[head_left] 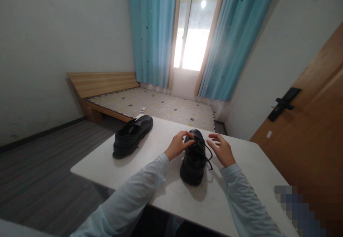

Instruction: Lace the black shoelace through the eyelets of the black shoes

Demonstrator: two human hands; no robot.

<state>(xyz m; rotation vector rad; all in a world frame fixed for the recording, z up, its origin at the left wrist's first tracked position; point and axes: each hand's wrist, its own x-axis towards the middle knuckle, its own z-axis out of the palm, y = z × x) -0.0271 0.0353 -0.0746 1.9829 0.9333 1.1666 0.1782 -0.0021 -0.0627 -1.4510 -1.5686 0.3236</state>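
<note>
Two black shoes, one laced [194, 158] and one unlaced [132, 136], sat on a white table [160, 190]. Both sleeves [139, 194] were pale blue. The curtains [152, 29] were turquoise with small scattered dots. The mattress [160, 106] was cream, patterned with dark and yellow squares. The headboard [99, 83] and door [316, 129] were light wood; the walls [53, 51] were white, the floor [40, 172] grey.

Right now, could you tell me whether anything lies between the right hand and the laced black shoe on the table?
Nothing visible does. The right hand hovers open just beside the laced shoe, with only bare white table beneath. The left hand already touches the shoe's toe. The other shoe sits well off to the left.
</note>
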